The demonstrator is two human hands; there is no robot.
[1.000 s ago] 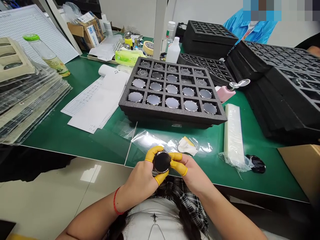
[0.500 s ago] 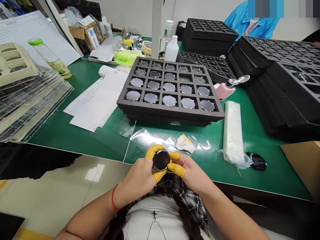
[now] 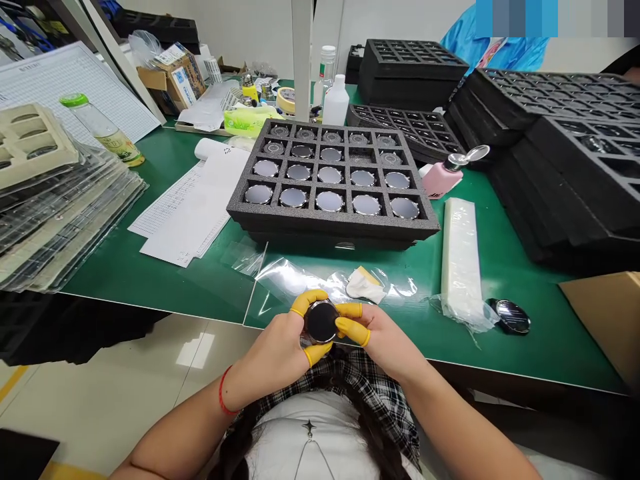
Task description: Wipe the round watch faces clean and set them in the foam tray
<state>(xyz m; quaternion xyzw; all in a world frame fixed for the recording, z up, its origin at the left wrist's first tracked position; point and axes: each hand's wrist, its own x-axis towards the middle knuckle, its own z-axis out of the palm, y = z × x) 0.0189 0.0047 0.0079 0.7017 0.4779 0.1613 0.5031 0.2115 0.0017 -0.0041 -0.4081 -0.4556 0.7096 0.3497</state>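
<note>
As the left hand [image 3: 283,343] grips one watch case [image 3: 321,321] over the green table's [image 3: 200,293] front edge, the right hand [image 3: 390,340] closes narrowly at its rim; four yellow finger cots [image 3: 353,329] show, nineteen round pieces [image 3: 329,200] fill the foam tray [image 3: 330,218]; fingers hide the underside, dark face up, long axis unclear.

From my station, open green tabletop [image 3: 200,287] extends between the paper sheets [image 3: 173,223] and its near edge. The raised foam tray [image 3: 333,218] blocks my straight forward path; the pink bottle [image 3: 443,181] and wrapped white block [image 3: 461,247] narrow its right side.
</note>
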